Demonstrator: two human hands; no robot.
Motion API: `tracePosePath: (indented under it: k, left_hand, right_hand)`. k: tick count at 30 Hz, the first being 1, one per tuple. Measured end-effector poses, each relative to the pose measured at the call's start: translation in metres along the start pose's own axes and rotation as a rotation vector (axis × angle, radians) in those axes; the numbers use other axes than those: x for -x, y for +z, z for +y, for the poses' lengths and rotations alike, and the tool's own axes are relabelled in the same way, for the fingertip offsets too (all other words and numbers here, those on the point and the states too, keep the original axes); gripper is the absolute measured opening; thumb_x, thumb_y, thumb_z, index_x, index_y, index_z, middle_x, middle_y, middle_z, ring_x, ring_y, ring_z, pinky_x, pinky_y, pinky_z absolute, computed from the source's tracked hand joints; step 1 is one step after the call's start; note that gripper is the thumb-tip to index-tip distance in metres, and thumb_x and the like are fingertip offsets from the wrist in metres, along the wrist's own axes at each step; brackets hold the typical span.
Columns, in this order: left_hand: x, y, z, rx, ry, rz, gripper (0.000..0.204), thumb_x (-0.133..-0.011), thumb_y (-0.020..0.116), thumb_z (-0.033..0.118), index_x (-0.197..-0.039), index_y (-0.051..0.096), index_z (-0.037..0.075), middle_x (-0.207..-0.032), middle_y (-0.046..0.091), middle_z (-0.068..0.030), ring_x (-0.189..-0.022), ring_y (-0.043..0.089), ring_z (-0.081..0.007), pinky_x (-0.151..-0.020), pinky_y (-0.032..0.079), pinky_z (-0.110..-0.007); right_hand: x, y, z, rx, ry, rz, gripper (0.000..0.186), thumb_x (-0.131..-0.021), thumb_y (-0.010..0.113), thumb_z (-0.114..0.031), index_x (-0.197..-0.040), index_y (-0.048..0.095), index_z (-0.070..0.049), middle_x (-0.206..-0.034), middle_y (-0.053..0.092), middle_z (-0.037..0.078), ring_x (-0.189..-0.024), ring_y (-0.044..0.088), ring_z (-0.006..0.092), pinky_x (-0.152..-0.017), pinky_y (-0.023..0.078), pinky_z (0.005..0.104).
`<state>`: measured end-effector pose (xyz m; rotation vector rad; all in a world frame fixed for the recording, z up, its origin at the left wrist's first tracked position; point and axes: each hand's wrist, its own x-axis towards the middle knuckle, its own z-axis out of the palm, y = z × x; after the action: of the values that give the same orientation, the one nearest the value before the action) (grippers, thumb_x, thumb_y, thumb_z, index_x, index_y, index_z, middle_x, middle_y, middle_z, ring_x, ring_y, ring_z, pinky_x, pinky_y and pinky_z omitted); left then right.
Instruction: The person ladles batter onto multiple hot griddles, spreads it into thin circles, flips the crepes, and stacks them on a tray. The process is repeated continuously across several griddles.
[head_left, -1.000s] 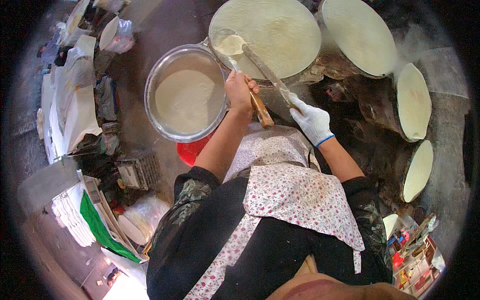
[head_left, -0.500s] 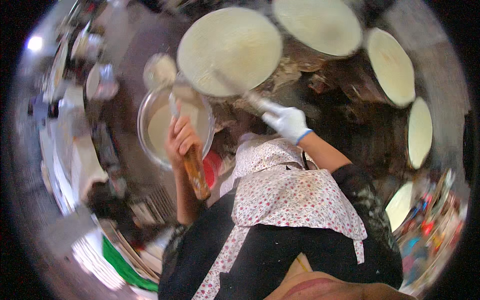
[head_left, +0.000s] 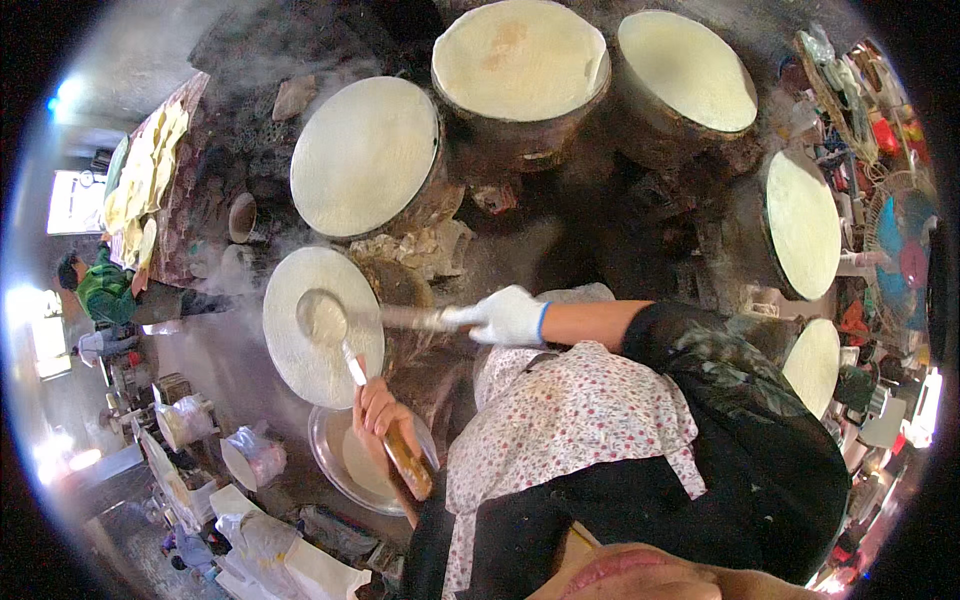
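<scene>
My bare left hand (head_left: 384,412) is wrapped round the wooden handle of a metal ladle (head_left: 323,316). The ladle's bowl, with pale batter in it, is over the nearest round white sheet (head_left: 300,372); whether it touches cannot be seen. Just below that sheet stands a metal basin (head_left: 322,440) of pale batter, partly hidden by my left hand and forearm. In a white glove, my right hand (head_left: 503,317) grips a long flat spatula (head_left: 432,319). Its blade is smeared by motion and points left toward the sheet's right edge.
More round griddles topped with pale sheets curve round me, among them one at the far middle (head_left: 520,60) and one at right (head_left: 803,225). Steam drifts at left. Beyond it, a person in green (head_left: 105,290) is beside a rack of pale sheets (head_left: 150,165). A fan (head_left: 895,240) stands far right.
My view has swung left, so the griddles sit farther right. The ladle has come from beside the basin's far rim to over the nearest sheet. Both hands keep their tools.
</scene>
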<state>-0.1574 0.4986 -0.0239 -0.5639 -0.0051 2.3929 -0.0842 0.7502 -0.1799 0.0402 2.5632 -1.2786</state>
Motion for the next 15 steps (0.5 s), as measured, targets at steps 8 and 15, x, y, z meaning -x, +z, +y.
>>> tracePosePath:
  k: [8,15]
  left_hand:
    - [-0.119,0.025,-0.135,-0.003,-0.226,0.071,0.046,-0.115,0.034,0.014,-0.159,0.031,0.001,-0.082,0.041,-0.0012,-0.059,0.046,-0.0082,-0.051,0.047,-0.027]
    - [-0.167,0.028,-0.22,-0.208,-0.206,0.099,0.038,-0.114,0.043,0.018,-0.151,0.045,0.007,-0.08,0.042,0.0016,-0.057,0.041,-0.0037,-0.045,0.043,-0.021]
  right_hand:
    - [0.068,-0.231,0.193,0.291,0.396,0.74,0.041,-0.093,0.062,-0.02,-0.124,0.073,-0.045,-0.099,0.069,0.014,-0.084,0.071,0.0332,-0.074,0.06,0.0455]
    - [0.035,-0.398,0.343,0.451,0.473,0.698,0.067,-0.092,0.062,-0.001,-0.15,0.056,-0.035,-0.122,0.062,0.024,-0.11,0.065,0.0417,-0.092,0.054,0.0496]
